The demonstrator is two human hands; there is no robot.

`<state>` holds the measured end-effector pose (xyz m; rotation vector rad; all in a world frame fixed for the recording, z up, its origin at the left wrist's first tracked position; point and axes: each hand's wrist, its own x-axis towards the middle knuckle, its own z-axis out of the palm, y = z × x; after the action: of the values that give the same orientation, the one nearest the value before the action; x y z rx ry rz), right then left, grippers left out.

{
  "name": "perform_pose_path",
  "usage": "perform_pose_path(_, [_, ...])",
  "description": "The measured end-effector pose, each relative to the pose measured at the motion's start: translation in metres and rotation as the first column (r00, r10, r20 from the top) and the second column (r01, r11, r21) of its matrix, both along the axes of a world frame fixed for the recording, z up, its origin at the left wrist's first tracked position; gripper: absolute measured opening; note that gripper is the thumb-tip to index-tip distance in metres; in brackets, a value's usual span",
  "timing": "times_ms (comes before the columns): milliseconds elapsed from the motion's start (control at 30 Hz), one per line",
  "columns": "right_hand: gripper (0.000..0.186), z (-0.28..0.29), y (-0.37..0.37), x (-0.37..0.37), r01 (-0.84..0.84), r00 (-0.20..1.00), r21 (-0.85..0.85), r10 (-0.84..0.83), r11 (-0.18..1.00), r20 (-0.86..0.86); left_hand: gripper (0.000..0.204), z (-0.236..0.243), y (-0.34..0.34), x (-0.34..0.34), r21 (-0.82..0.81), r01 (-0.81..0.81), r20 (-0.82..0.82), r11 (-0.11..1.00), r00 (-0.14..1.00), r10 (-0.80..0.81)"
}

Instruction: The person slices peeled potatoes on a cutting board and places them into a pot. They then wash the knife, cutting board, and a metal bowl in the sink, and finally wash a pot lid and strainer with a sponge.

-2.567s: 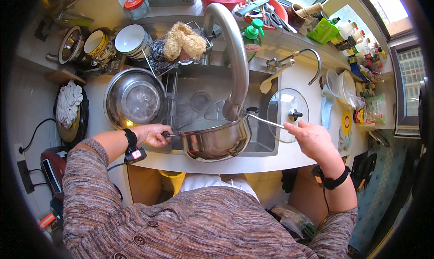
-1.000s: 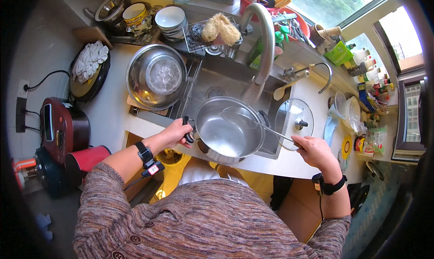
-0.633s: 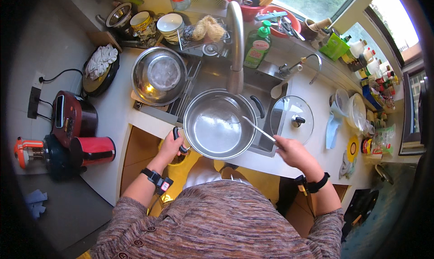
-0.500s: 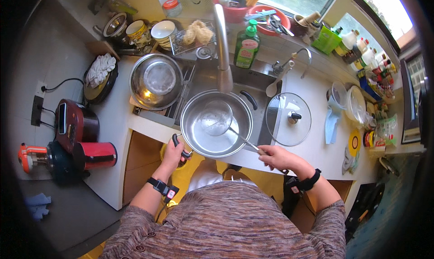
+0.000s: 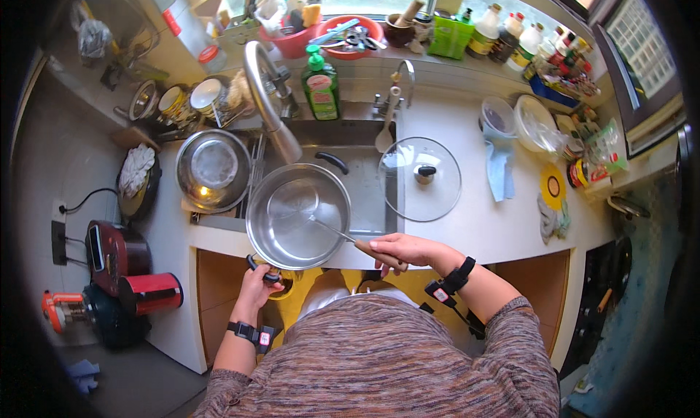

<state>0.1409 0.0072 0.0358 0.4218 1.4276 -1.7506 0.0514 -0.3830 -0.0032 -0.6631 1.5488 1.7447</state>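
Left hand (image 5: 257, 287) wraps a black handle (image 5: 272, 278) of the pot (image 5: 293, 243); right hand (image 5: 408, 250) closes around the skimmer (image 5: 337, 232). The pot, earlier tipped, now opens upward over the front-left corner of the sink (image 5: 364, 206), giving the skimmer access.

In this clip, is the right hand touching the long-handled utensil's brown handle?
Touching. The head view shows the right hand's thumb and fingers closed on the brown handle, with no gap visible.
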Motion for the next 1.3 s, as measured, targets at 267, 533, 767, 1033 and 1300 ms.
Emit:
perform_pose_path(267, [0.057,-0.089,0.109,-0.006,0.413,0.886,0.679,-0.095,0.607,-0.454,0.017,0.000,-0.001,-0.002,-0.040,0.012,-0.042,0.999,0.999,-0.014])
perform_pose_path(533, [0.067,-0.107,0.141,-0.043,0.461,0.844,0.816,0.113,0.347,-0.525,0.018,-0.006,-0.006,0.001,-0.069,0.009,-0.066,0.998,0.998,-0.013])
perform_pose_path(767, [0.070,-0.111,0.138,-0.027,0.532,0.825,0.774,-0.007,0.343,-0.564,0.024,-0.007,0.000,0.004,-0.101,0.046,-0.098,0.994,0.994,-0.056])
perform_pose_path(1033, [0.060,-0.112,0.124,0.007,0.649,0.750,0.670,-0.156,0.360,-0.642,0.026,-0.006,0.000,0.001,-0.166,0.058,-0.093,0.985,0.993,-0.074])
perform_pose_path(1300, [0.052,-0.128,0.140,0.010,0.749,0.640,0.646,0.094,0.145,-0.763,0.020,-0.007,0.002,0.001,-0.119,0.043,-0.093,0.992,0.994,-0.054])
